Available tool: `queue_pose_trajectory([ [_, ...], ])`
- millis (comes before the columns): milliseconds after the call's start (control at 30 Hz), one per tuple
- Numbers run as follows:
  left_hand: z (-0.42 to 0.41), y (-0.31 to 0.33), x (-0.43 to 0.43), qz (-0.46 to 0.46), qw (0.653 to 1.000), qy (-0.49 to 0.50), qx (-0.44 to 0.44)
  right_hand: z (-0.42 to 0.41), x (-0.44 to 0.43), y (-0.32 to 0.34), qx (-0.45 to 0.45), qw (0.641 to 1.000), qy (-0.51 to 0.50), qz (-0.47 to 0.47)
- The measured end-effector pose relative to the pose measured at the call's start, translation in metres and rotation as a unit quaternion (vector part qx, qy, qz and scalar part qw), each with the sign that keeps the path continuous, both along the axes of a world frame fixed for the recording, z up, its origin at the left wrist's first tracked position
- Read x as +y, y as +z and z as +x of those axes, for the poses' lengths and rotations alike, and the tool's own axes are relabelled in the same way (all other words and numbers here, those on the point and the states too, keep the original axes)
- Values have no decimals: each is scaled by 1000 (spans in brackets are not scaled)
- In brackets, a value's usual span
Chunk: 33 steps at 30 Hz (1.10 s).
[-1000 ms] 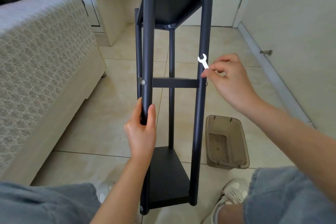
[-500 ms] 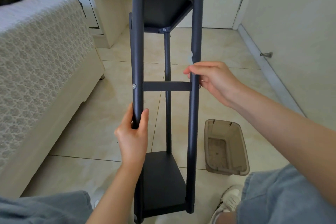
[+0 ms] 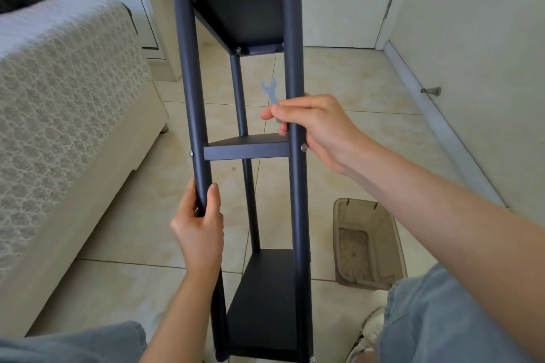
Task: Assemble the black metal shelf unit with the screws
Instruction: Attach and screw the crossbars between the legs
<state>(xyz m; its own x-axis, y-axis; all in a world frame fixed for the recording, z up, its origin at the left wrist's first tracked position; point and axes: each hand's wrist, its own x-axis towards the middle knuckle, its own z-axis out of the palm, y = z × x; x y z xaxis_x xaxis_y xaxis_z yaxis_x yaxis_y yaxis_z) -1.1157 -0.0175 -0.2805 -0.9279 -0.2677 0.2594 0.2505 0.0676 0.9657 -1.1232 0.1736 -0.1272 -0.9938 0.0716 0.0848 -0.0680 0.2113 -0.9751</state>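
Holding the black shelf unit between our knees, we close our left grip around its left front post. Our right grip curls around the right post and pinches the wrench against it, just above a screw. We judge the wrench is held only lightly: if we move it toward the screw, it may slip and fall, and the tall frame may lean.
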Motion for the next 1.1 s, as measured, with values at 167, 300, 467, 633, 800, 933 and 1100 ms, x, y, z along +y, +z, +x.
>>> queue_pose_trajectory([
  [167,-8,-15,-4,16,999,16,-30,-3,-4,1,0,998,54,20],
  [300,-21,-20,-9,-32,999,22,-34,-5,-5,-2,0,995,94,42],
  [467,-33,-12,-14,-164,984,50,-55,-7,-13,-6,18,993,78,88],
  [633,-9,19,3,-231,968,94,24,-13,-23,-7,30,994,42,96],
  [800,38,31,45,-134,989,-60,21,-19,-38,-7,49,993,7,107],
  [933,41,28,59,-141,986,-93,11,-22,-44,-7,46,995,-15,91],
  [1100,40,14,64,-124,988,-91,18,-23,-48,-6,29,998,-14,62],
])
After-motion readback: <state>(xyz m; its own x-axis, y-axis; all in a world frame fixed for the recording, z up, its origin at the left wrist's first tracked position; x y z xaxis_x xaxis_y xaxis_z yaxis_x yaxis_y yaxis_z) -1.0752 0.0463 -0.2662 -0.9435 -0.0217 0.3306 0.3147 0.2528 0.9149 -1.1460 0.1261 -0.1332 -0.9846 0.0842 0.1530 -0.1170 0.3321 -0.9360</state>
